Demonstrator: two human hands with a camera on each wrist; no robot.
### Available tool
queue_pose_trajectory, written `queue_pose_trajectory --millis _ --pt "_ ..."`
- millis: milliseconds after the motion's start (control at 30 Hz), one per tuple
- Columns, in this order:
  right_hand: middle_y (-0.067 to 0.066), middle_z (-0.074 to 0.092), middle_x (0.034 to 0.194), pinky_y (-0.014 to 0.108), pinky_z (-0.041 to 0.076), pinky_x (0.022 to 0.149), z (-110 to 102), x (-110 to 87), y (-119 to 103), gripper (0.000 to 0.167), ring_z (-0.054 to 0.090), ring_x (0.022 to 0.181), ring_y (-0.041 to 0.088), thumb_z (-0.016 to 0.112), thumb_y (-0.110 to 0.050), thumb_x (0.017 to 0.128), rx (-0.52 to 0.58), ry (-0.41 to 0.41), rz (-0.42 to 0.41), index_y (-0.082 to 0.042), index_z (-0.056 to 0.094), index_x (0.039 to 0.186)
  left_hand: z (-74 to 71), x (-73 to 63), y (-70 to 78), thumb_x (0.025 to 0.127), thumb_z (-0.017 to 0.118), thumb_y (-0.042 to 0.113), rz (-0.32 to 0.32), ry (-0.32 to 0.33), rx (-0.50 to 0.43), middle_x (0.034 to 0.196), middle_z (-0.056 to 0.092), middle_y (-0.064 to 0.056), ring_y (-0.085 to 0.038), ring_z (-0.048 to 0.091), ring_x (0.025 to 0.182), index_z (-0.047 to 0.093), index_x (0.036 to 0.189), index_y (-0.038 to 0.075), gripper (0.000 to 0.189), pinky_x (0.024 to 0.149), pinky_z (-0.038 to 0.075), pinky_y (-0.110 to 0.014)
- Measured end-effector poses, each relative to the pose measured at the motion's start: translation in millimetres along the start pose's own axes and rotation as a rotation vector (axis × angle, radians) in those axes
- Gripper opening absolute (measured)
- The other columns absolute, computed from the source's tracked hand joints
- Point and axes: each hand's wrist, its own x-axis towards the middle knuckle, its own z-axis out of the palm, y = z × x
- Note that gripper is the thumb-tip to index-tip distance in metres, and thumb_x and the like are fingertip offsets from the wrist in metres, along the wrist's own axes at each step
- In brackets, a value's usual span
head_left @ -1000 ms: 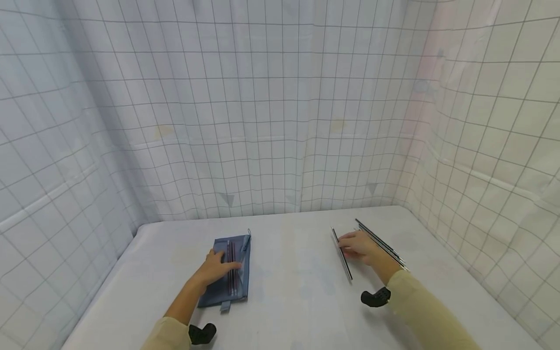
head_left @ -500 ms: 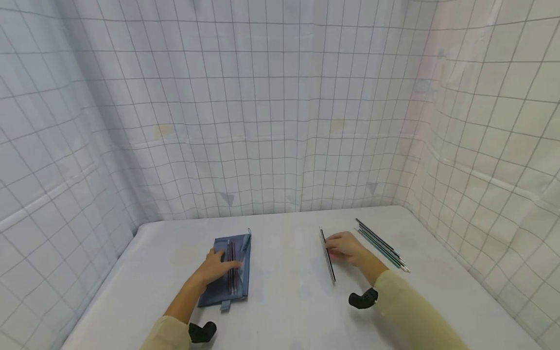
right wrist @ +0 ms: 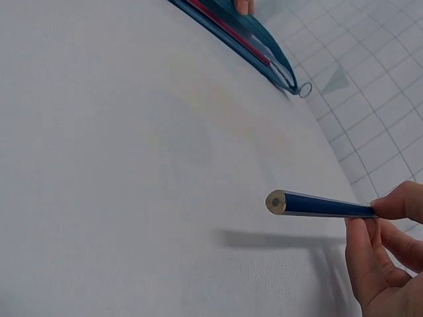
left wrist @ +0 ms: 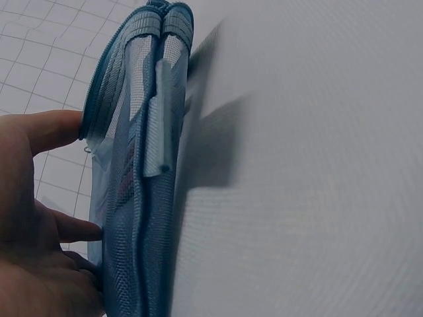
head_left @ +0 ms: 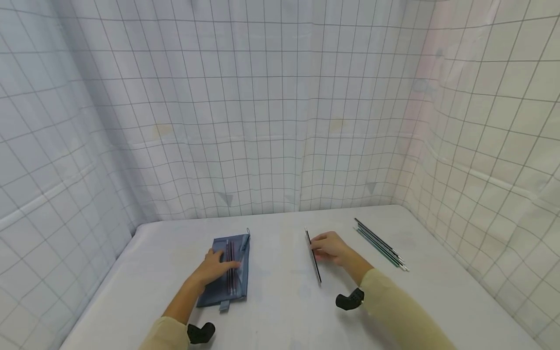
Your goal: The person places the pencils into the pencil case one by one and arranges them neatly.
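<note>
A blue zipped pencil case [head_left: 213, 294] lies on the table to the left, with several reddish pencils [head_left: 231, 279] showing through its clear front. My left hand [head_left: 213, 268] holds it from the left side, the thumb at the raised zip edge in the left wrist view. In the right wrist view, the mouth of the pencil case [right wrist: 254, 30] gapes and a red pencil shows inside. Between thumb and fingers my right hand [head_left: 331, 248] pinches a dark blue pencil [right wrist: 324, 206] near its middle, lifted over the table with its shadow below.
Several dark and green pencils [head_left: 381, 244] lie together at a slant on the right of the white table [head_left: 280, 301]. White grid-patterned curtains [head_left: 280, 121] stand behind the table and at both sides. A black wrist device [head_left: 350, 299] sits by the right sleeve.
My right hand has carried the pencil leftward, away from the other pencils and nearer the pencil case. The left hand and the pencil case have stayed in place.
</note>
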Motion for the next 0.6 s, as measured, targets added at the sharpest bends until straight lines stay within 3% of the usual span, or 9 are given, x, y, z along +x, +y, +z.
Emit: queue_pose_trajectory --millis 600 --pt "0.012 0.068 0.093 0.024 0.058 0.063 30 5.3 -1 0.025 0.066 0.076 0.015 0.070 0.003 0.092 0.025 -0.055 -0.016 0.010 0.067 0.116 -0.3 -0.6 1.4 0.095 0.068 0.048 0.004 -0.005 -0.015 0.162 -0.004 -0.041 -0.064 0.001 0.146 0.022 0.157 -0.015 0.099 0.111 0.015 -0.077"
